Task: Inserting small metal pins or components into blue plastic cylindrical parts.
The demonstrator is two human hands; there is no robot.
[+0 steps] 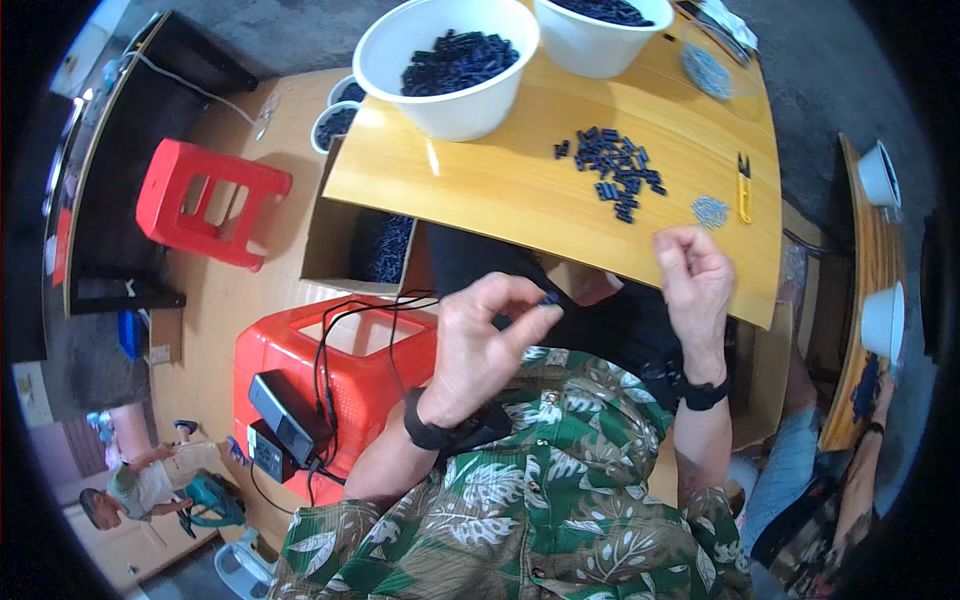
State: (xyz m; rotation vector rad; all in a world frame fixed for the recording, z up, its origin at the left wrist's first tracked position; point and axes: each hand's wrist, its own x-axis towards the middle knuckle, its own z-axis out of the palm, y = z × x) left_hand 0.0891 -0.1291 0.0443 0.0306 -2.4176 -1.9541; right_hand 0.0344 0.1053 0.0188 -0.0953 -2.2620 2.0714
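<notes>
Left hand [478, 345]: pinching small dark blue plastic piece [549, 298] (part hidden). Right hand [694, 272]: fingers curled, contents indiscernible; loose piece pile [614, 171] at 12 o'clock.

One fisheye view only, worn on the person's head, looking steeply down and close over the lap and the wooden counter [520, 190], edges bending outward.

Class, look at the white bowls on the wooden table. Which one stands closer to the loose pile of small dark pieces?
The right bowl, cut off by the picture's top edge, stands closer to the loose pile; the left bowl shows whole.
</notes>
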